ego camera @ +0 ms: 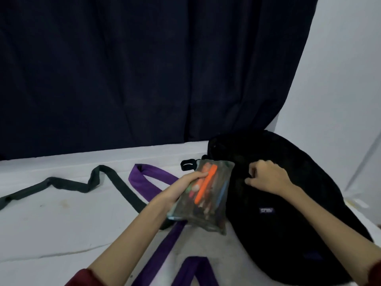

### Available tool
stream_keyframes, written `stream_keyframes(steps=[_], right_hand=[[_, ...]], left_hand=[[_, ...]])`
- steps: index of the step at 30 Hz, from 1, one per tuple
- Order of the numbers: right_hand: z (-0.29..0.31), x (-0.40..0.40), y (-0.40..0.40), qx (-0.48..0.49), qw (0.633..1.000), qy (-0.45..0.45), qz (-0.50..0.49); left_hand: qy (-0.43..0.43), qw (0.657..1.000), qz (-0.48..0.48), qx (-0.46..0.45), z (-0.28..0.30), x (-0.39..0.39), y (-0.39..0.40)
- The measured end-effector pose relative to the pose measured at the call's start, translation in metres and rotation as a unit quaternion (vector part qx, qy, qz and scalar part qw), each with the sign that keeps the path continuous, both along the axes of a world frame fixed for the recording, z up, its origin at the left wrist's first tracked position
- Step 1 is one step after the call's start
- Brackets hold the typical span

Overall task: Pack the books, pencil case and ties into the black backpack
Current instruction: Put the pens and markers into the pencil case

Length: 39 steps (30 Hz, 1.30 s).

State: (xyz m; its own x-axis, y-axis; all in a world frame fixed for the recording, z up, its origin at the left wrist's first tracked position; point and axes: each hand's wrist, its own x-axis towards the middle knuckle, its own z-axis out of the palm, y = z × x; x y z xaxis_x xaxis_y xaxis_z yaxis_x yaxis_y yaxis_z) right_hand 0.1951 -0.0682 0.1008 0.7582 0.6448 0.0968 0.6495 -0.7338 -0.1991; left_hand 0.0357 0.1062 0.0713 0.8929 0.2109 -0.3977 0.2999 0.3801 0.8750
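On the white surface point(68, 219), right of centre, the black backpack point(288, 193) lay on its side, with a small label point(266, 210) showing on its near face. The right hand point(266, 177) rested on the backpack's upper fabric, fingers curled and pinching the material near its left edge. The left hand point(185, 186) gripped the clear pencil case point(206, 195) along its left side, fingers wrapped over the top and holding it just beside the backpack's left flank, raised above the surface. Orange, pink and blue pens were visible through the case. A black tie point(86, 184) lay in a zigzag across the left part of the surface, running from the left edge toward the centre. A purple tie point(148, 178) looped just right of it, passed beneath the left forearm and continued to the near edge. A dark curtain point(144, 69) hung along the far side, and a white wall point(340, 79) stood at far right. Dark red sleeves point(82, 278) covered both arms at the near edge. Books could not be seen.
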Motion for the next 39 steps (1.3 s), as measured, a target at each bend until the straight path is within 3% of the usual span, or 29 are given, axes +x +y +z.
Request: stream_keyframes(steps=[6, 11, 16, 20, 27, 32, 35, 39], right_hand=[[0.029, 0.038, -0.012, 0.188, 0.971, 0.141, 0.054], [0.051, 0.062, -0.015, 0.36, 0.903, 0.229, 0.039], [0.043, 0.058, -0.02, 0.293, 0.9, 0.299, 0.123], [0.033, 0.06, -0.025, 0.233, 0.908, 0.296, 0.182], [0.031, 0.065, -0.031, 0.216, 0.904, 0.312, 0.198], [0.038, 0.055, -0.025, 0.245, 0.875, 0.36, 0.211], [0.041, 0.051, -0.023, 0.246, 0.883, 0.336, 0.216], [0.043, 0.058, -0.03, 0.274, 0.866, 0.367, 0.199]], left_hand=[[0.008, 0.999, 0.0, 0.052, 0.007, 0.041, -0.011], [0.063, 0.993, -0.039, 0.091, 0.023, 0.064, -0.017], [0.006, 0.998, 0.061, 0.006, 0.037, 0.097, -0.023], [-0.016, 0.99, 0.138, -0.004, 0.034, 0.135, -0.018], [0.002, 0.974, 0.206, 0.092, 0.015, 0.163, -0.018], [-0.057, 0.945, 0.289, 0.143, 0.003, 0.171, -0.037], [-0.081, 0.949, 0.243, 0.183, -0.004, 0.172, -0.042], [-0.067, 0.977, 0.159, 0.125, 0.009, 0.149, -0.027]])
